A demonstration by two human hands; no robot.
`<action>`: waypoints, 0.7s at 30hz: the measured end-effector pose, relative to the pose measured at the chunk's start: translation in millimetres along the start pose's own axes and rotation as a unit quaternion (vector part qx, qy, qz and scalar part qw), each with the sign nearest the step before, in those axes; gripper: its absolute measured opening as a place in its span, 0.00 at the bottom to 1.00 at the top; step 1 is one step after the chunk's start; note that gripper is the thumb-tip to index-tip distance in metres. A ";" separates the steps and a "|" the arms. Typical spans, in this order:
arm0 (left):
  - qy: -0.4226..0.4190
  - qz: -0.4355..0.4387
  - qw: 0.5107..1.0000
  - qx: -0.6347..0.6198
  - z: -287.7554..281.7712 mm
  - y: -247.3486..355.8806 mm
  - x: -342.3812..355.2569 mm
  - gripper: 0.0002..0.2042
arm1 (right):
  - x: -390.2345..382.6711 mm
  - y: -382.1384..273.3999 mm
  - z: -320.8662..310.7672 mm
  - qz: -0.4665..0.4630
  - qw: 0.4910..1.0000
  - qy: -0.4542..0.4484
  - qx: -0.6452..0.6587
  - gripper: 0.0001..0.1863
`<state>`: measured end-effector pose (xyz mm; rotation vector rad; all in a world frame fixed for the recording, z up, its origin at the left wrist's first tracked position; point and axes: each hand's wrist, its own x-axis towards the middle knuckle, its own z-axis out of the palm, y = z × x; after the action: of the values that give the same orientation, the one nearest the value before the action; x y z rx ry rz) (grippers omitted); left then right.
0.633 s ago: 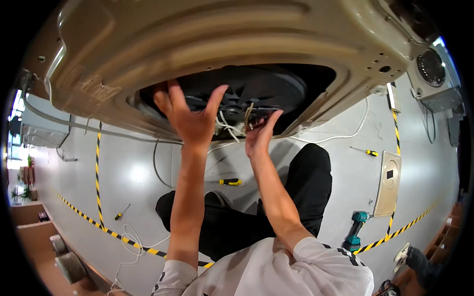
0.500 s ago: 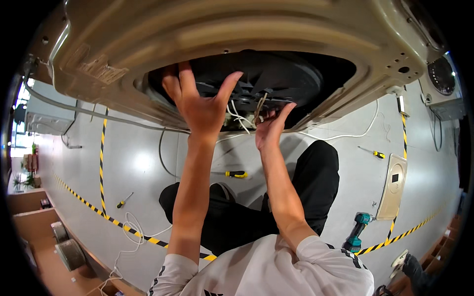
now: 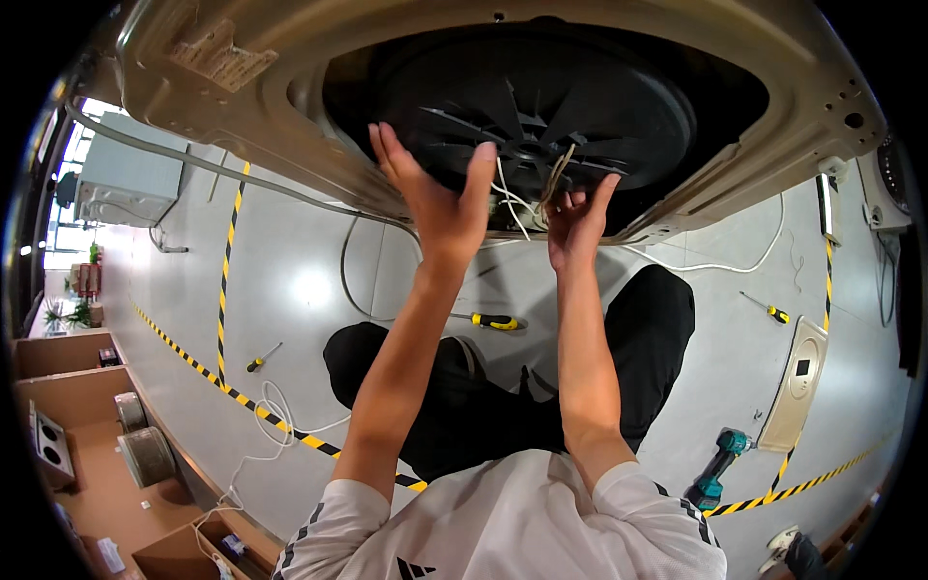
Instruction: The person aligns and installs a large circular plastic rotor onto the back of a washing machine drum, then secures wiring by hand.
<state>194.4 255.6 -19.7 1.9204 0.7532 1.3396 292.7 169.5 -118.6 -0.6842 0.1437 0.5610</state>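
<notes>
A large black spoked wheel sits inside the oval opening of a beige metal panel. My left hand is open at the wheel's lower left, thumb raised and fingers spread, in front of the opening's lower edge. At the lower right of the hub is my right hand, palm up, its thumb stretched toward the wheel rim and apart from the bent fingers. Those fingertips are beside a tan wire bundle and partly hidden. Loose white wires hang between my hands.
A yellow-black screwdriver lies on the floor between my knees, others at each side. A teal power drill and a beige cover plate lie at right. White cable coils at left near cardboard boxes. A grey hose runs along the panel.
My view has shifted, so the panel sits higher and further right. My left hand has slid down from the wheel's upper left to its lower left. My right hand stays by the wires.
</notes>
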 end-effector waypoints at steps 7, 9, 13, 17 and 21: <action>-0.029 -0.100 0.994 -0.039 -4.4 -2.8 4.7 0.52 | 1.6 -0.3 13.6 -0.045 0.998 0.047 -0.022 0.32; -0.037 -0.111 0.991 -0.064 -8.0 -1.1 9.4 0.52 | 4.8 4.3 12.7 -0.052 0.996 0.071 -0.021 0.33; -0.076 0.319 0.938 0.111 -16.2 18.4 22.9 0.52 | 3.5 6.8 6.0 -0.037 0.998 0.048 -0.004 0.28; -0.039 0.293 0.908 0.297 -17.5 24.0 41.4 0.46 | -0.7 1.9 3.1 -0.020 0.999 0.025 0.026 0.31; 0.047 0.259 0.909 0.322 -21.4 37.7 62.4 0.42 | -4.4 4.8 6.0 0.005 0.991 -0.069 0.116 0.34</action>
<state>196.3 284.7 50.4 2.7398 0.8377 1.6400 286.1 174.4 -115.3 -0.4175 0.0816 0.5881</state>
